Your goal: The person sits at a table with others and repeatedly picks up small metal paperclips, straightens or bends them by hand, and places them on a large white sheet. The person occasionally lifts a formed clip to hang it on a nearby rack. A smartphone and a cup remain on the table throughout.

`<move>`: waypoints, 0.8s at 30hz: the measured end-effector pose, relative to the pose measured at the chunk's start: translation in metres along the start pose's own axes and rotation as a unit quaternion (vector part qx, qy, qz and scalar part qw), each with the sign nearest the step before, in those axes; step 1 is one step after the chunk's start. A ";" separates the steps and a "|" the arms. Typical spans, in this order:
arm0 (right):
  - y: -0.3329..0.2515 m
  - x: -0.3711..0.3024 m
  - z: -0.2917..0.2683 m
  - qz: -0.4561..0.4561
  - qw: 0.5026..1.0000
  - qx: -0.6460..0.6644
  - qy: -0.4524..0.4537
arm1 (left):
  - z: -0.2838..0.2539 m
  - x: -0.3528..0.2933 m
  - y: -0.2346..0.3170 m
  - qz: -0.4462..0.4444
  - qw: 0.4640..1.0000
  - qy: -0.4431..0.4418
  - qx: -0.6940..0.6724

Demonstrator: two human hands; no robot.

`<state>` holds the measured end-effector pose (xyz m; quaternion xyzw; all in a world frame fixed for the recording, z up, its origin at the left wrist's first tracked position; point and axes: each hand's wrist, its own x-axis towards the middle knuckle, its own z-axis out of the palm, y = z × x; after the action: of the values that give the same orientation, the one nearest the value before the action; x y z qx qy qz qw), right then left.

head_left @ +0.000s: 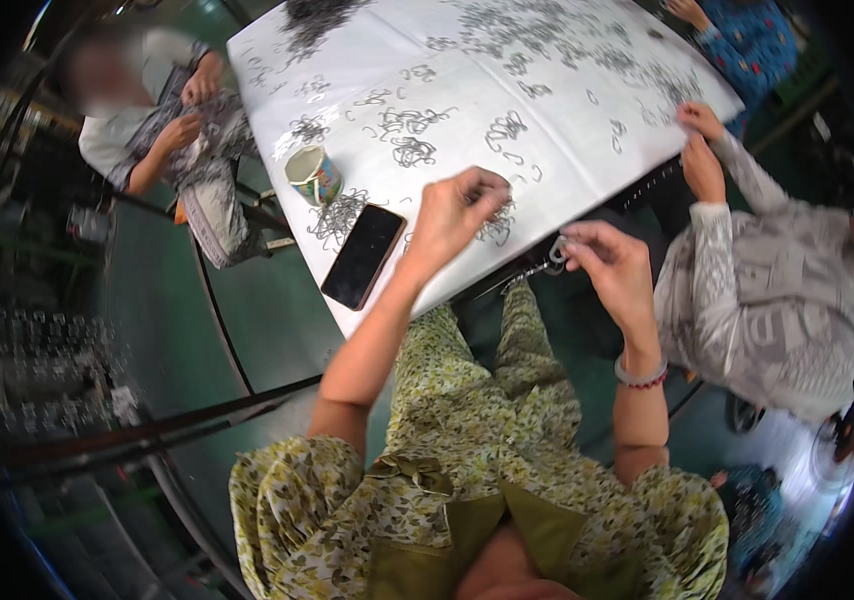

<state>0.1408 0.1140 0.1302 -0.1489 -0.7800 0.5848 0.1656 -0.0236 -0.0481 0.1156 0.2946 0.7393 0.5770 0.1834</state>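
My right hand (pixel 615 268), with a bracelet at the wrist, is just off the table's near edge. Its thumb and fingers pinch a small curved metal hook (pixel 558 251). From about there a thin strand of small metal pieces (pixel 527 274) runs down to the left, toward my lap. Over the tabletop, my left hand (pixel 455 217) has its fingers curled together, their tips slightly blurred. Whatever they pinch, if anything, is hidden. Beside and partly under those fingertips lies a small pile of metal hooks (pixel 496 228).
A dark-screened phone (pixel 365 257) and a patterned paper cup (pixel 314 176) stand left on the white-covered table (pixel 567 190). Loose hooks (pixel 413 122) lie in heaps farther back. Co-workers sit left (pixel 187 130), right (pixel 762 290) and far right (pixel 752 45), hands at the small work.
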 end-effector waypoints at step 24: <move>-0.039 -0.080 -0.053 -0.258 0.926 -0.052 0.271 | 0.127 -0.042 0.096 0.233 0.946 -0.097 -0.205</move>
<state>0.2344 0.1146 0.1749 -0.1035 -0.7461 0.4176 0.5081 0.1075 0.0342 0.1715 0.4691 0.4946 0.7113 0.1715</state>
